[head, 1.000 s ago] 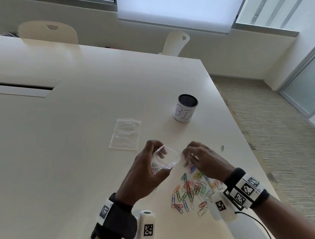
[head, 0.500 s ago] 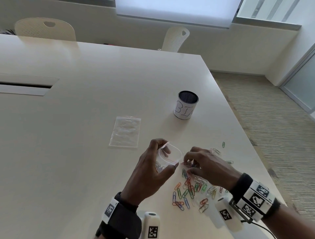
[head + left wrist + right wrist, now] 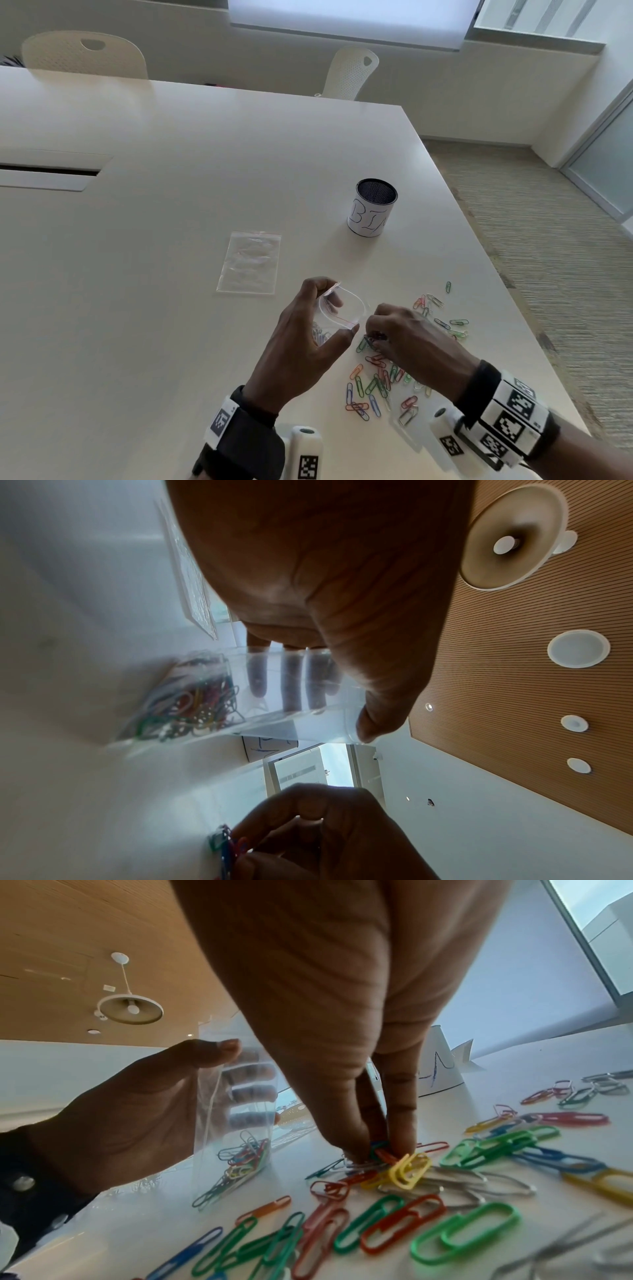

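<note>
My left hand (image 3: 339, 313) holds a small clear zip bag (image 3: 358, 305) upright just above the white table (image 3: 171, 308), thumb and fingers spreading its mouth. Several coloured paper clips (image 3: 192, 704) lie in the bag's bottom. Right of the bag, my right hand (image 3: 371, 337) reaches down into a loose pile of coloured paper clips (image 3: 376, 383). In the right wrist view its fingertips (image 3: 397, 1139) pinch a few clips (image 3: 385, 1153) against the tabletop, and the bag (image 3: 236, 1137) stands just to their left.
A mesh cup with a white paper label (image 3: 375, 212) stands beyond the hands. An empty flat zip bag (image 3: 250, 263) lies to the left of it. More clips (image 3: 442, 315) are scattered near the table's right edge (image 3: 486, 284). Two chairs (image 3: 351, 73) stand at the far side.
My right hand has dropped from beside the bag's mouth onto the pile and closed its fingertips on a few clips. The left hand has kept the bag open in nearly the same spot.
</note>
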`<state>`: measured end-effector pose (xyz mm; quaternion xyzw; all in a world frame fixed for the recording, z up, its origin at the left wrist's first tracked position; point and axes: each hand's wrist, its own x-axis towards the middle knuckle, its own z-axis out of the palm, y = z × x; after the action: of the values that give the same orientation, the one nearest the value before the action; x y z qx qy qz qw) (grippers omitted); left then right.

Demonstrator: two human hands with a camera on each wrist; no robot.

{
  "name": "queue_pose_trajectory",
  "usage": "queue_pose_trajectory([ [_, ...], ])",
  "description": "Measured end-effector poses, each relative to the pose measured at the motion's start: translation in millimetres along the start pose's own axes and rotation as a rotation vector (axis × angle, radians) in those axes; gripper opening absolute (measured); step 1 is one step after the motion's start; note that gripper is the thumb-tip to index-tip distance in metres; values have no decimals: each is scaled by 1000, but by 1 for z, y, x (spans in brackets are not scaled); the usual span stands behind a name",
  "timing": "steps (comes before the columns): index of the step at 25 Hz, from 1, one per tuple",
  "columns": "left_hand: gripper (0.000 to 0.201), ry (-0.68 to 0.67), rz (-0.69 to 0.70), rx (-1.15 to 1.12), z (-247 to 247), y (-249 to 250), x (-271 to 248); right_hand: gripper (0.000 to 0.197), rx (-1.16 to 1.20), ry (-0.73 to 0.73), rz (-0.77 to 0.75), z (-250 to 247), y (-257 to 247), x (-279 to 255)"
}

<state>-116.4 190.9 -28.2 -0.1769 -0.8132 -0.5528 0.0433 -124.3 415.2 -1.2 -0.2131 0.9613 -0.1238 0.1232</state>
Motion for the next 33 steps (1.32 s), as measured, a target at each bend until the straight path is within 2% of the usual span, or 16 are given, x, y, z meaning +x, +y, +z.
queue_pose_trajectory([
  [3, 48, 1, 4, -4, 0, 0, 0, 18, -41, 20, 19, -1, -3, 3],
  [5, 49, 3, 3, 0, -1, -1, 0, 27, 11, 37, 14, -1, -5, 3],
  [7, 49, -1, -2, 2, -1, -2, 0, 43, 24, -10, -11, 0, -7, 1],
  [9, 49, -1, -4, 1, -1, -2, 0, 48, -39, -52, -27, 2, -7, -3],
  [14, 46, 3, -2, 1, -1, -1, 0, 17, -48, 12, -88, 5, 2, -9],
  [20, 46, 7, 1, 3, -2, 1, -1, 14, -106, 44, -92, 8, -3, -4],
  [23, 46, 14, -1, 1, -2, 2, -1, 9, -66, 50, -42, 0, 3, 0],
  [27, 46, 12, -12, -21, -2, 3, -1, 10, 209, 180, 78, -20, 24, 1],
  [30, 45, 10, -14, -25, -3, 3, -1, 12, 616, 272, 139, -47, 22, -3],
  [33, 45, 11, -15, -22, -3, 4, -1, 14, 996, 317, 138, -73, 2, -7],
])
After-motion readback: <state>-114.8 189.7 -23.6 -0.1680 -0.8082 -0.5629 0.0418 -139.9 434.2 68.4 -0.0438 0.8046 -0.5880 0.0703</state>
